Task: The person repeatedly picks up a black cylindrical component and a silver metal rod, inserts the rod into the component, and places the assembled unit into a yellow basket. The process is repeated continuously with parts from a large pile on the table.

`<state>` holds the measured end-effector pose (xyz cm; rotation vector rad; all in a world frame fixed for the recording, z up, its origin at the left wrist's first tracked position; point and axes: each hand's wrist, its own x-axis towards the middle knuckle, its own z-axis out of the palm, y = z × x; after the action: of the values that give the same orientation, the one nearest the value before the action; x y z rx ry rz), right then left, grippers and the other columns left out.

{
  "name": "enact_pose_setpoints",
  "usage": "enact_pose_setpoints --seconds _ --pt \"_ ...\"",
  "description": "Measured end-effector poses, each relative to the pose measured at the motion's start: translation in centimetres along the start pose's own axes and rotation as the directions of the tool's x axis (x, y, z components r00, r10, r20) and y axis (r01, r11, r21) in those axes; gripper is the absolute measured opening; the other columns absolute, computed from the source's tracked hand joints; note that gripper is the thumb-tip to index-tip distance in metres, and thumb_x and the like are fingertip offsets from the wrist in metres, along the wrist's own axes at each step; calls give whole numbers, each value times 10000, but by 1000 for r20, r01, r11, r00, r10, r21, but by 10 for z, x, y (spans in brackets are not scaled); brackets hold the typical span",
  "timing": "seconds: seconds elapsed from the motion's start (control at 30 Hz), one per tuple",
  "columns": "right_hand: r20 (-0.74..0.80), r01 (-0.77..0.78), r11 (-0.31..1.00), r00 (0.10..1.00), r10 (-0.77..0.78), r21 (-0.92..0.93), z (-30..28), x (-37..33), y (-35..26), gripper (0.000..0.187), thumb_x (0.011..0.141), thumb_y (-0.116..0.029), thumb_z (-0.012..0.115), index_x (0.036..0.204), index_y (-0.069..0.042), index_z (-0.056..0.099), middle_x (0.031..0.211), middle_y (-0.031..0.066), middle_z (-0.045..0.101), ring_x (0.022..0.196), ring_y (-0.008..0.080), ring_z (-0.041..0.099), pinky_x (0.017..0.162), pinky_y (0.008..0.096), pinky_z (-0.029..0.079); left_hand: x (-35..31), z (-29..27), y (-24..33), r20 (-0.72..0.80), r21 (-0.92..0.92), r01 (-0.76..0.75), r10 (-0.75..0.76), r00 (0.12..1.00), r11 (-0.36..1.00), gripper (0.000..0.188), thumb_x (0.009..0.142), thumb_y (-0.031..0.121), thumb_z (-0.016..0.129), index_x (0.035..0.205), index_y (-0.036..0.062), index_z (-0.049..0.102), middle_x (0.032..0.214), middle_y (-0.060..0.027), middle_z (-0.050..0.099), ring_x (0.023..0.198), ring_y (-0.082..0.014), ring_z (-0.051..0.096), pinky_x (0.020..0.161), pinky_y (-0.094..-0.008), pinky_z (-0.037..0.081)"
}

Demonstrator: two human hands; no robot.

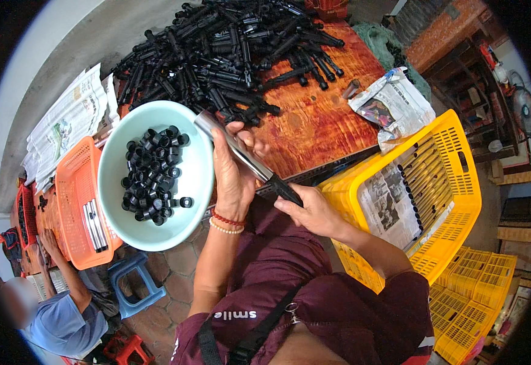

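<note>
A shiny metal tube (248,156) with a black handle-like end (286,192) lies slanted across my hands, its upper end by the bowl's rim. My left hand (231,173) holds the metal part between thumb and palm, its fingers partly curled behind it. My right hand (315,213) is closed round the black end. Just left of my left hand is a pale blue bowl (186,234) with many small black ring-shaped caps (153,164) in it. Beyond my hands, a large pile of black tubular parts (217,52) covers the far side of the reddish wooden table (305,134).
At right stands a yellow crate (467,182) lined with newspaper and holding a row of metal tubes (429,173). An orange basket (71,182) with silver tubes is at left. A co-worker in a blue shirt (74,322) sits lower left, near a blue stool (134,283).
</note>
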<state>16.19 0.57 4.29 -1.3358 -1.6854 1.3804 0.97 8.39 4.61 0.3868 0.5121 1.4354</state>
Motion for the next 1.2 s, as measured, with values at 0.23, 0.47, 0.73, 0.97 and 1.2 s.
enact_pose_setpoints --seconds 0.23,0.47,0.73,0.97,1.2 --pt "-147 -27 702 983 -111 -712 5 -4 -15 257 864 -265 617 880 -44 485 615 181 599 586 401 600 503 486 458 -1 -8 -3 -4 -197 138 -142 990 971 385 933 323 532 639 178 330 524 68 273 452 -55 270 432 -204 277" --pt "-150 -40 663 982 -110 -747 5 -4 -8 249 843 -202 634 870 -29 456 654 191 607 585 395 604 497 473 473 4 -17 -16 -42 -251 152 -168 985 956 337 922 263 528 646 178 355 520 70 279 440 -50 268 416 -198 277" --pt "-111 32 573 971 -213 -819 5 -4 -7 232 836 -215 627 825 -49 466 588 134 596 526 306 630 443 387 493 -2 -20 -19 52 -322 182 -175 983 929 333 922 240 517 638 174 356 513 71 284 439 -47 274 413 -198 290" --pt "-98 63 725 979 -177 -686 -14 3 -34 380 881 -358 563 1065 -38 478 877 170 598 810 331 613 676 444 480 6 -9 -9 67 -332 133 -117 991 934 340 913 224 514 620 168 352 509 66 275 442 -55 269 410 -207 274" --pt "-219 590 636 624 -750 -497 -33 12 -49 704 866 -603 458 1222 3 494 1136 182 508 1098 370 474 964 463 356 4 22 -7 170 -524 247 -185 968 815 347 901 178 532 605 165 351 513 77 262 432 -40 254 401 -190 264"
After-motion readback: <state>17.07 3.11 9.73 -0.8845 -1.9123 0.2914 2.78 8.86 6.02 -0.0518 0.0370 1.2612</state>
